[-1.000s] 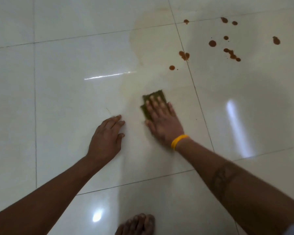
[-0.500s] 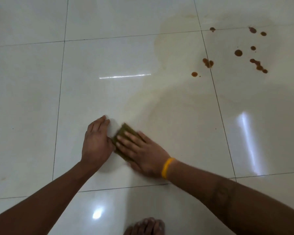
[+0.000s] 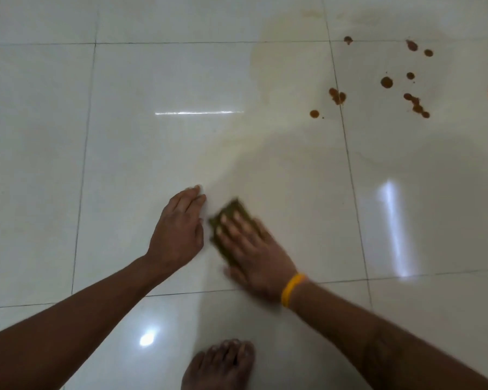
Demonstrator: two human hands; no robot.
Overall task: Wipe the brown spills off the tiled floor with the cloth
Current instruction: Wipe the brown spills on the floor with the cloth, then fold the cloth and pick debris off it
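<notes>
The tiled floor (image 3: 124, 153) spreads pale and glossy under me, its grout lines crossing and light glinting off it. A faint yellowish smear (image 3: 279, 142) runs across the tile ahead, from the far grout line down toward my hands. My left hand (image 3: 178, 232) lies flat on the tile with straight fingers, holding nothing. My right hand (image 3: 254, 249), blurred, presses down with its fingers spread flat; a yellow band (image 3: 292, 289) circles its wrist. The cloth (image 3: 231, 220), dark green, lies on the floor directly under my right fingers, its far edge showing past my fingertips, just beside my left hand but apart from it. My bare foot (image 3: 220, 367) sits at the near edge. The brown spills (image 3: 386, 82) dot the tiles toward the far right corner, well apart from the cloth.
</notes>
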